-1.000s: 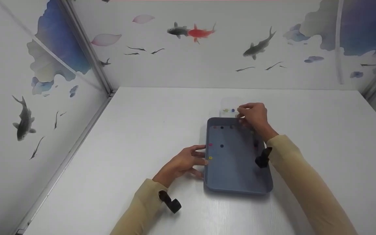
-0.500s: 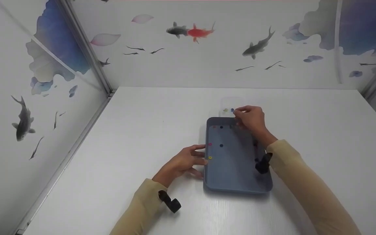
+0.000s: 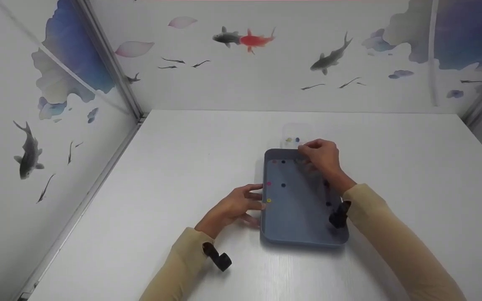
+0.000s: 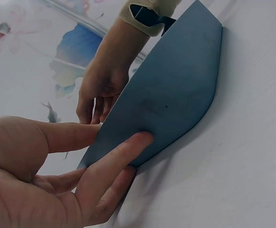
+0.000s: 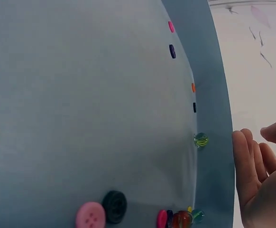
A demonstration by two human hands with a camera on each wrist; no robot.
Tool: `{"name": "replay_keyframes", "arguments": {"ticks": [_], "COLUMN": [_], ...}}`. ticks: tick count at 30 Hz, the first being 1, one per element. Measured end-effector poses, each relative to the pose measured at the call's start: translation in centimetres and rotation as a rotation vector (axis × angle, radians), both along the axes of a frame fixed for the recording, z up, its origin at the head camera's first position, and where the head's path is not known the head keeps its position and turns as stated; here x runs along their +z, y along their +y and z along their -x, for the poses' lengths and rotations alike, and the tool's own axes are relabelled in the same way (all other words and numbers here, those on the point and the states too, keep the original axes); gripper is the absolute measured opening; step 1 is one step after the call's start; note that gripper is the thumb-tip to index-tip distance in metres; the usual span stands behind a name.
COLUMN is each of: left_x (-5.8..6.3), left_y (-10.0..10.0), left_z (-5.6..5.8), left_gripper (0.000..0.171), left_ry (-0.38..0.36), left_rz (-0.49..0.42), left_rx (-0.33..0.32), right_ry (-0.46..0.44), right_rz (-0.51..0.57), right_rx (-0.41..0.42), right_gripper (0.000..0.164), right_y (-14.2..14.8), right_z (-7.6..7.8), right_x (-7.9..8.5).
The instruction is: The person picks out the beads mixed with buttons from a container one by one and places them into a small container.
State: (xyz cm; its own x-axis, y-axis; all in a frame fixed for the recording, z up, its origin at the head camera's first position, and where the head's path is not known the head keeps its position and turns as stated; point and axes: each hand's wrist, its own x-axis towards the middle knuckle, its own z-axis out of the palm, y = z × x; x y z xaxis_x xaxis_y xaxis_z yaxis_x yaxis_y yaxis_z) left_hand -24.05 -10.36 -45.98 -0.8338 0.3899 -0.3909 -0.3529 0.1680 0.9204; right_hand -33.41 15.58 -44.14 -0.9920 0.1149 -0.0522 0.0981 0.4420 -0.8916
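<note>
A blue-grey rectangular tray [image 3: 299, 225] lies on the white table. My left hand [image 3: 234, 207] rests against its left side; in the left wrist view, straight fingers [image 4: 124, 152] press the outer wall, with one digit at the rim. My right hand [image 3: 321, 156] is over the tray's far rim, thumb and index finger close together beside a clear plastic box [image 3: 286, 129]; I cannot tell whether they hold anything. In the tray lie a pink button [image 5: 90, 216], a black button [image 5: 115, 207], a green-striped glass bead [image 5: 201, 140] and a yellow button [image 3: 269, 200].
A small yellowish piece [image 3: 289, 140] and a blue piece [image 3: 297, 139] show in the clear box. More small buttons, such as an orange one [image 5: 193, 88], lie along the tray wall. White panels printed with fish [image 3: 257, 40] stand behind and left of the table.
My right hand has shifted slightly left and nearer, from over the clear box to the tray's far rim. The left hand stays against the tray's side.
</note>
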Motion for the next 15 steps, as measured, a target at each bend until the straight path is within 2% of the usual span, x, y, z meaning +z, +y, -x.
{"name": "replay_keyframes", "arguments": {"ticks": [15], "left_x": [-0.09], "left_y": [0.02], "left_z": [0.03], "left_gripper": [0.072], "left_ry": [0.007], "left_rz": [0.009], "left_rx": [0.003], "right_ry": [-0.108], "right_rz": [0.009], "right_rx": [0.007], "right_gripper": [0.04], "right_y": [-0.31], "right_z": [-0.59], "right_x": [-0.28]}}
